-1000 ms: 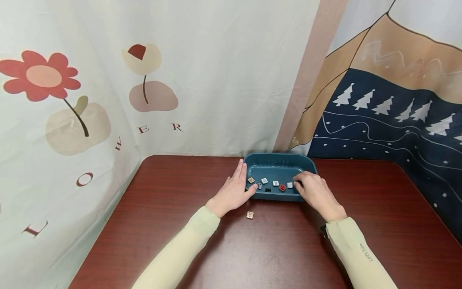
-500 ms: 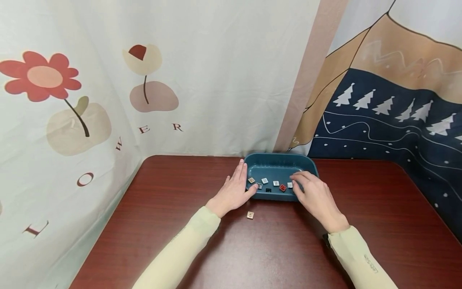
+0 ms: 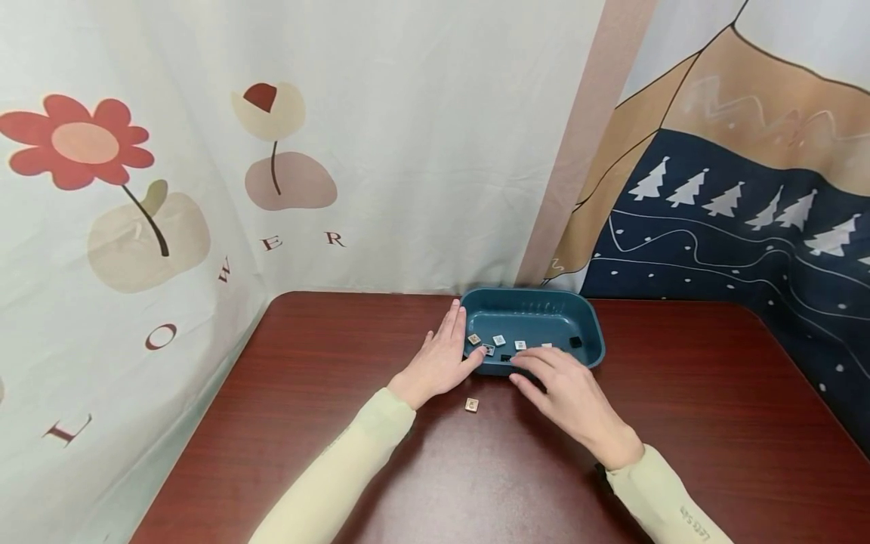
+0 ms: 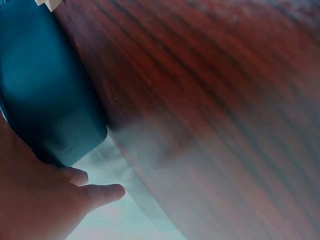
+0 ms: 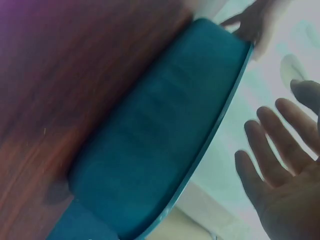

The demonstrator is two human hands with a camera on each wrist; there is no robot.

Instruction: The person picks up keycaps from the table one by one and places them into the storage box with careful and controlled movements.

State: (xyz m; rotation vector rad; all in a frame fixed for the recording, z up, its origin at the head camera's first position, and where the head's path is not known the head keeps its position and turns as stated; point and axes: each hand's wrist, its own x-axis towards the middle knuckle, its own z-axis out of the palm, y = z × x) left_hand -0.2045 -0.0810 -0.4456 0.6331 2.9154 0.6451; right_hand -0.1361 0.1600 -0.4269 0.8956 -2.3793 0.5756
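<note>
A blue tray [image 3: 526,321] stands at the table's far edge with several small square tiles in it. My left hand [image 3: 435,364] lies along the tray's left end, fingers straight, thumb over the near rim; the left wrist view shows its fingers [image 4: 102,194] beyond the tray's corner. Over the near rim hovers my right hand [image 3: 567,397], its fingers loosely spread; the right wrist view shows nothing in that palm [image 5: 295,200]. Below its fingertips lies a black tile [image 3: 505,358]. Another black tile [image 3: 575,342] sits at the tray's right end. A white tile [image 3: 547,345] is partly covered by the hand.
A tan tile [image 3: 472,405] lies on the brown table [image 3: 340,355], in front of the tray. Inside the tray at the left are a tan tile [image 3: 474,339], a white tile [image 3: 499,341] and a dark-and-white tile [image 3: 488,350]. A printed curtain [image 3: 421,151] hangs behind.
My right hand has left the tray's right end and moved left and nearer, over the near rim. The right-end black tile now shows fully; the red tile is hidden. My left hand stays put.
</note>
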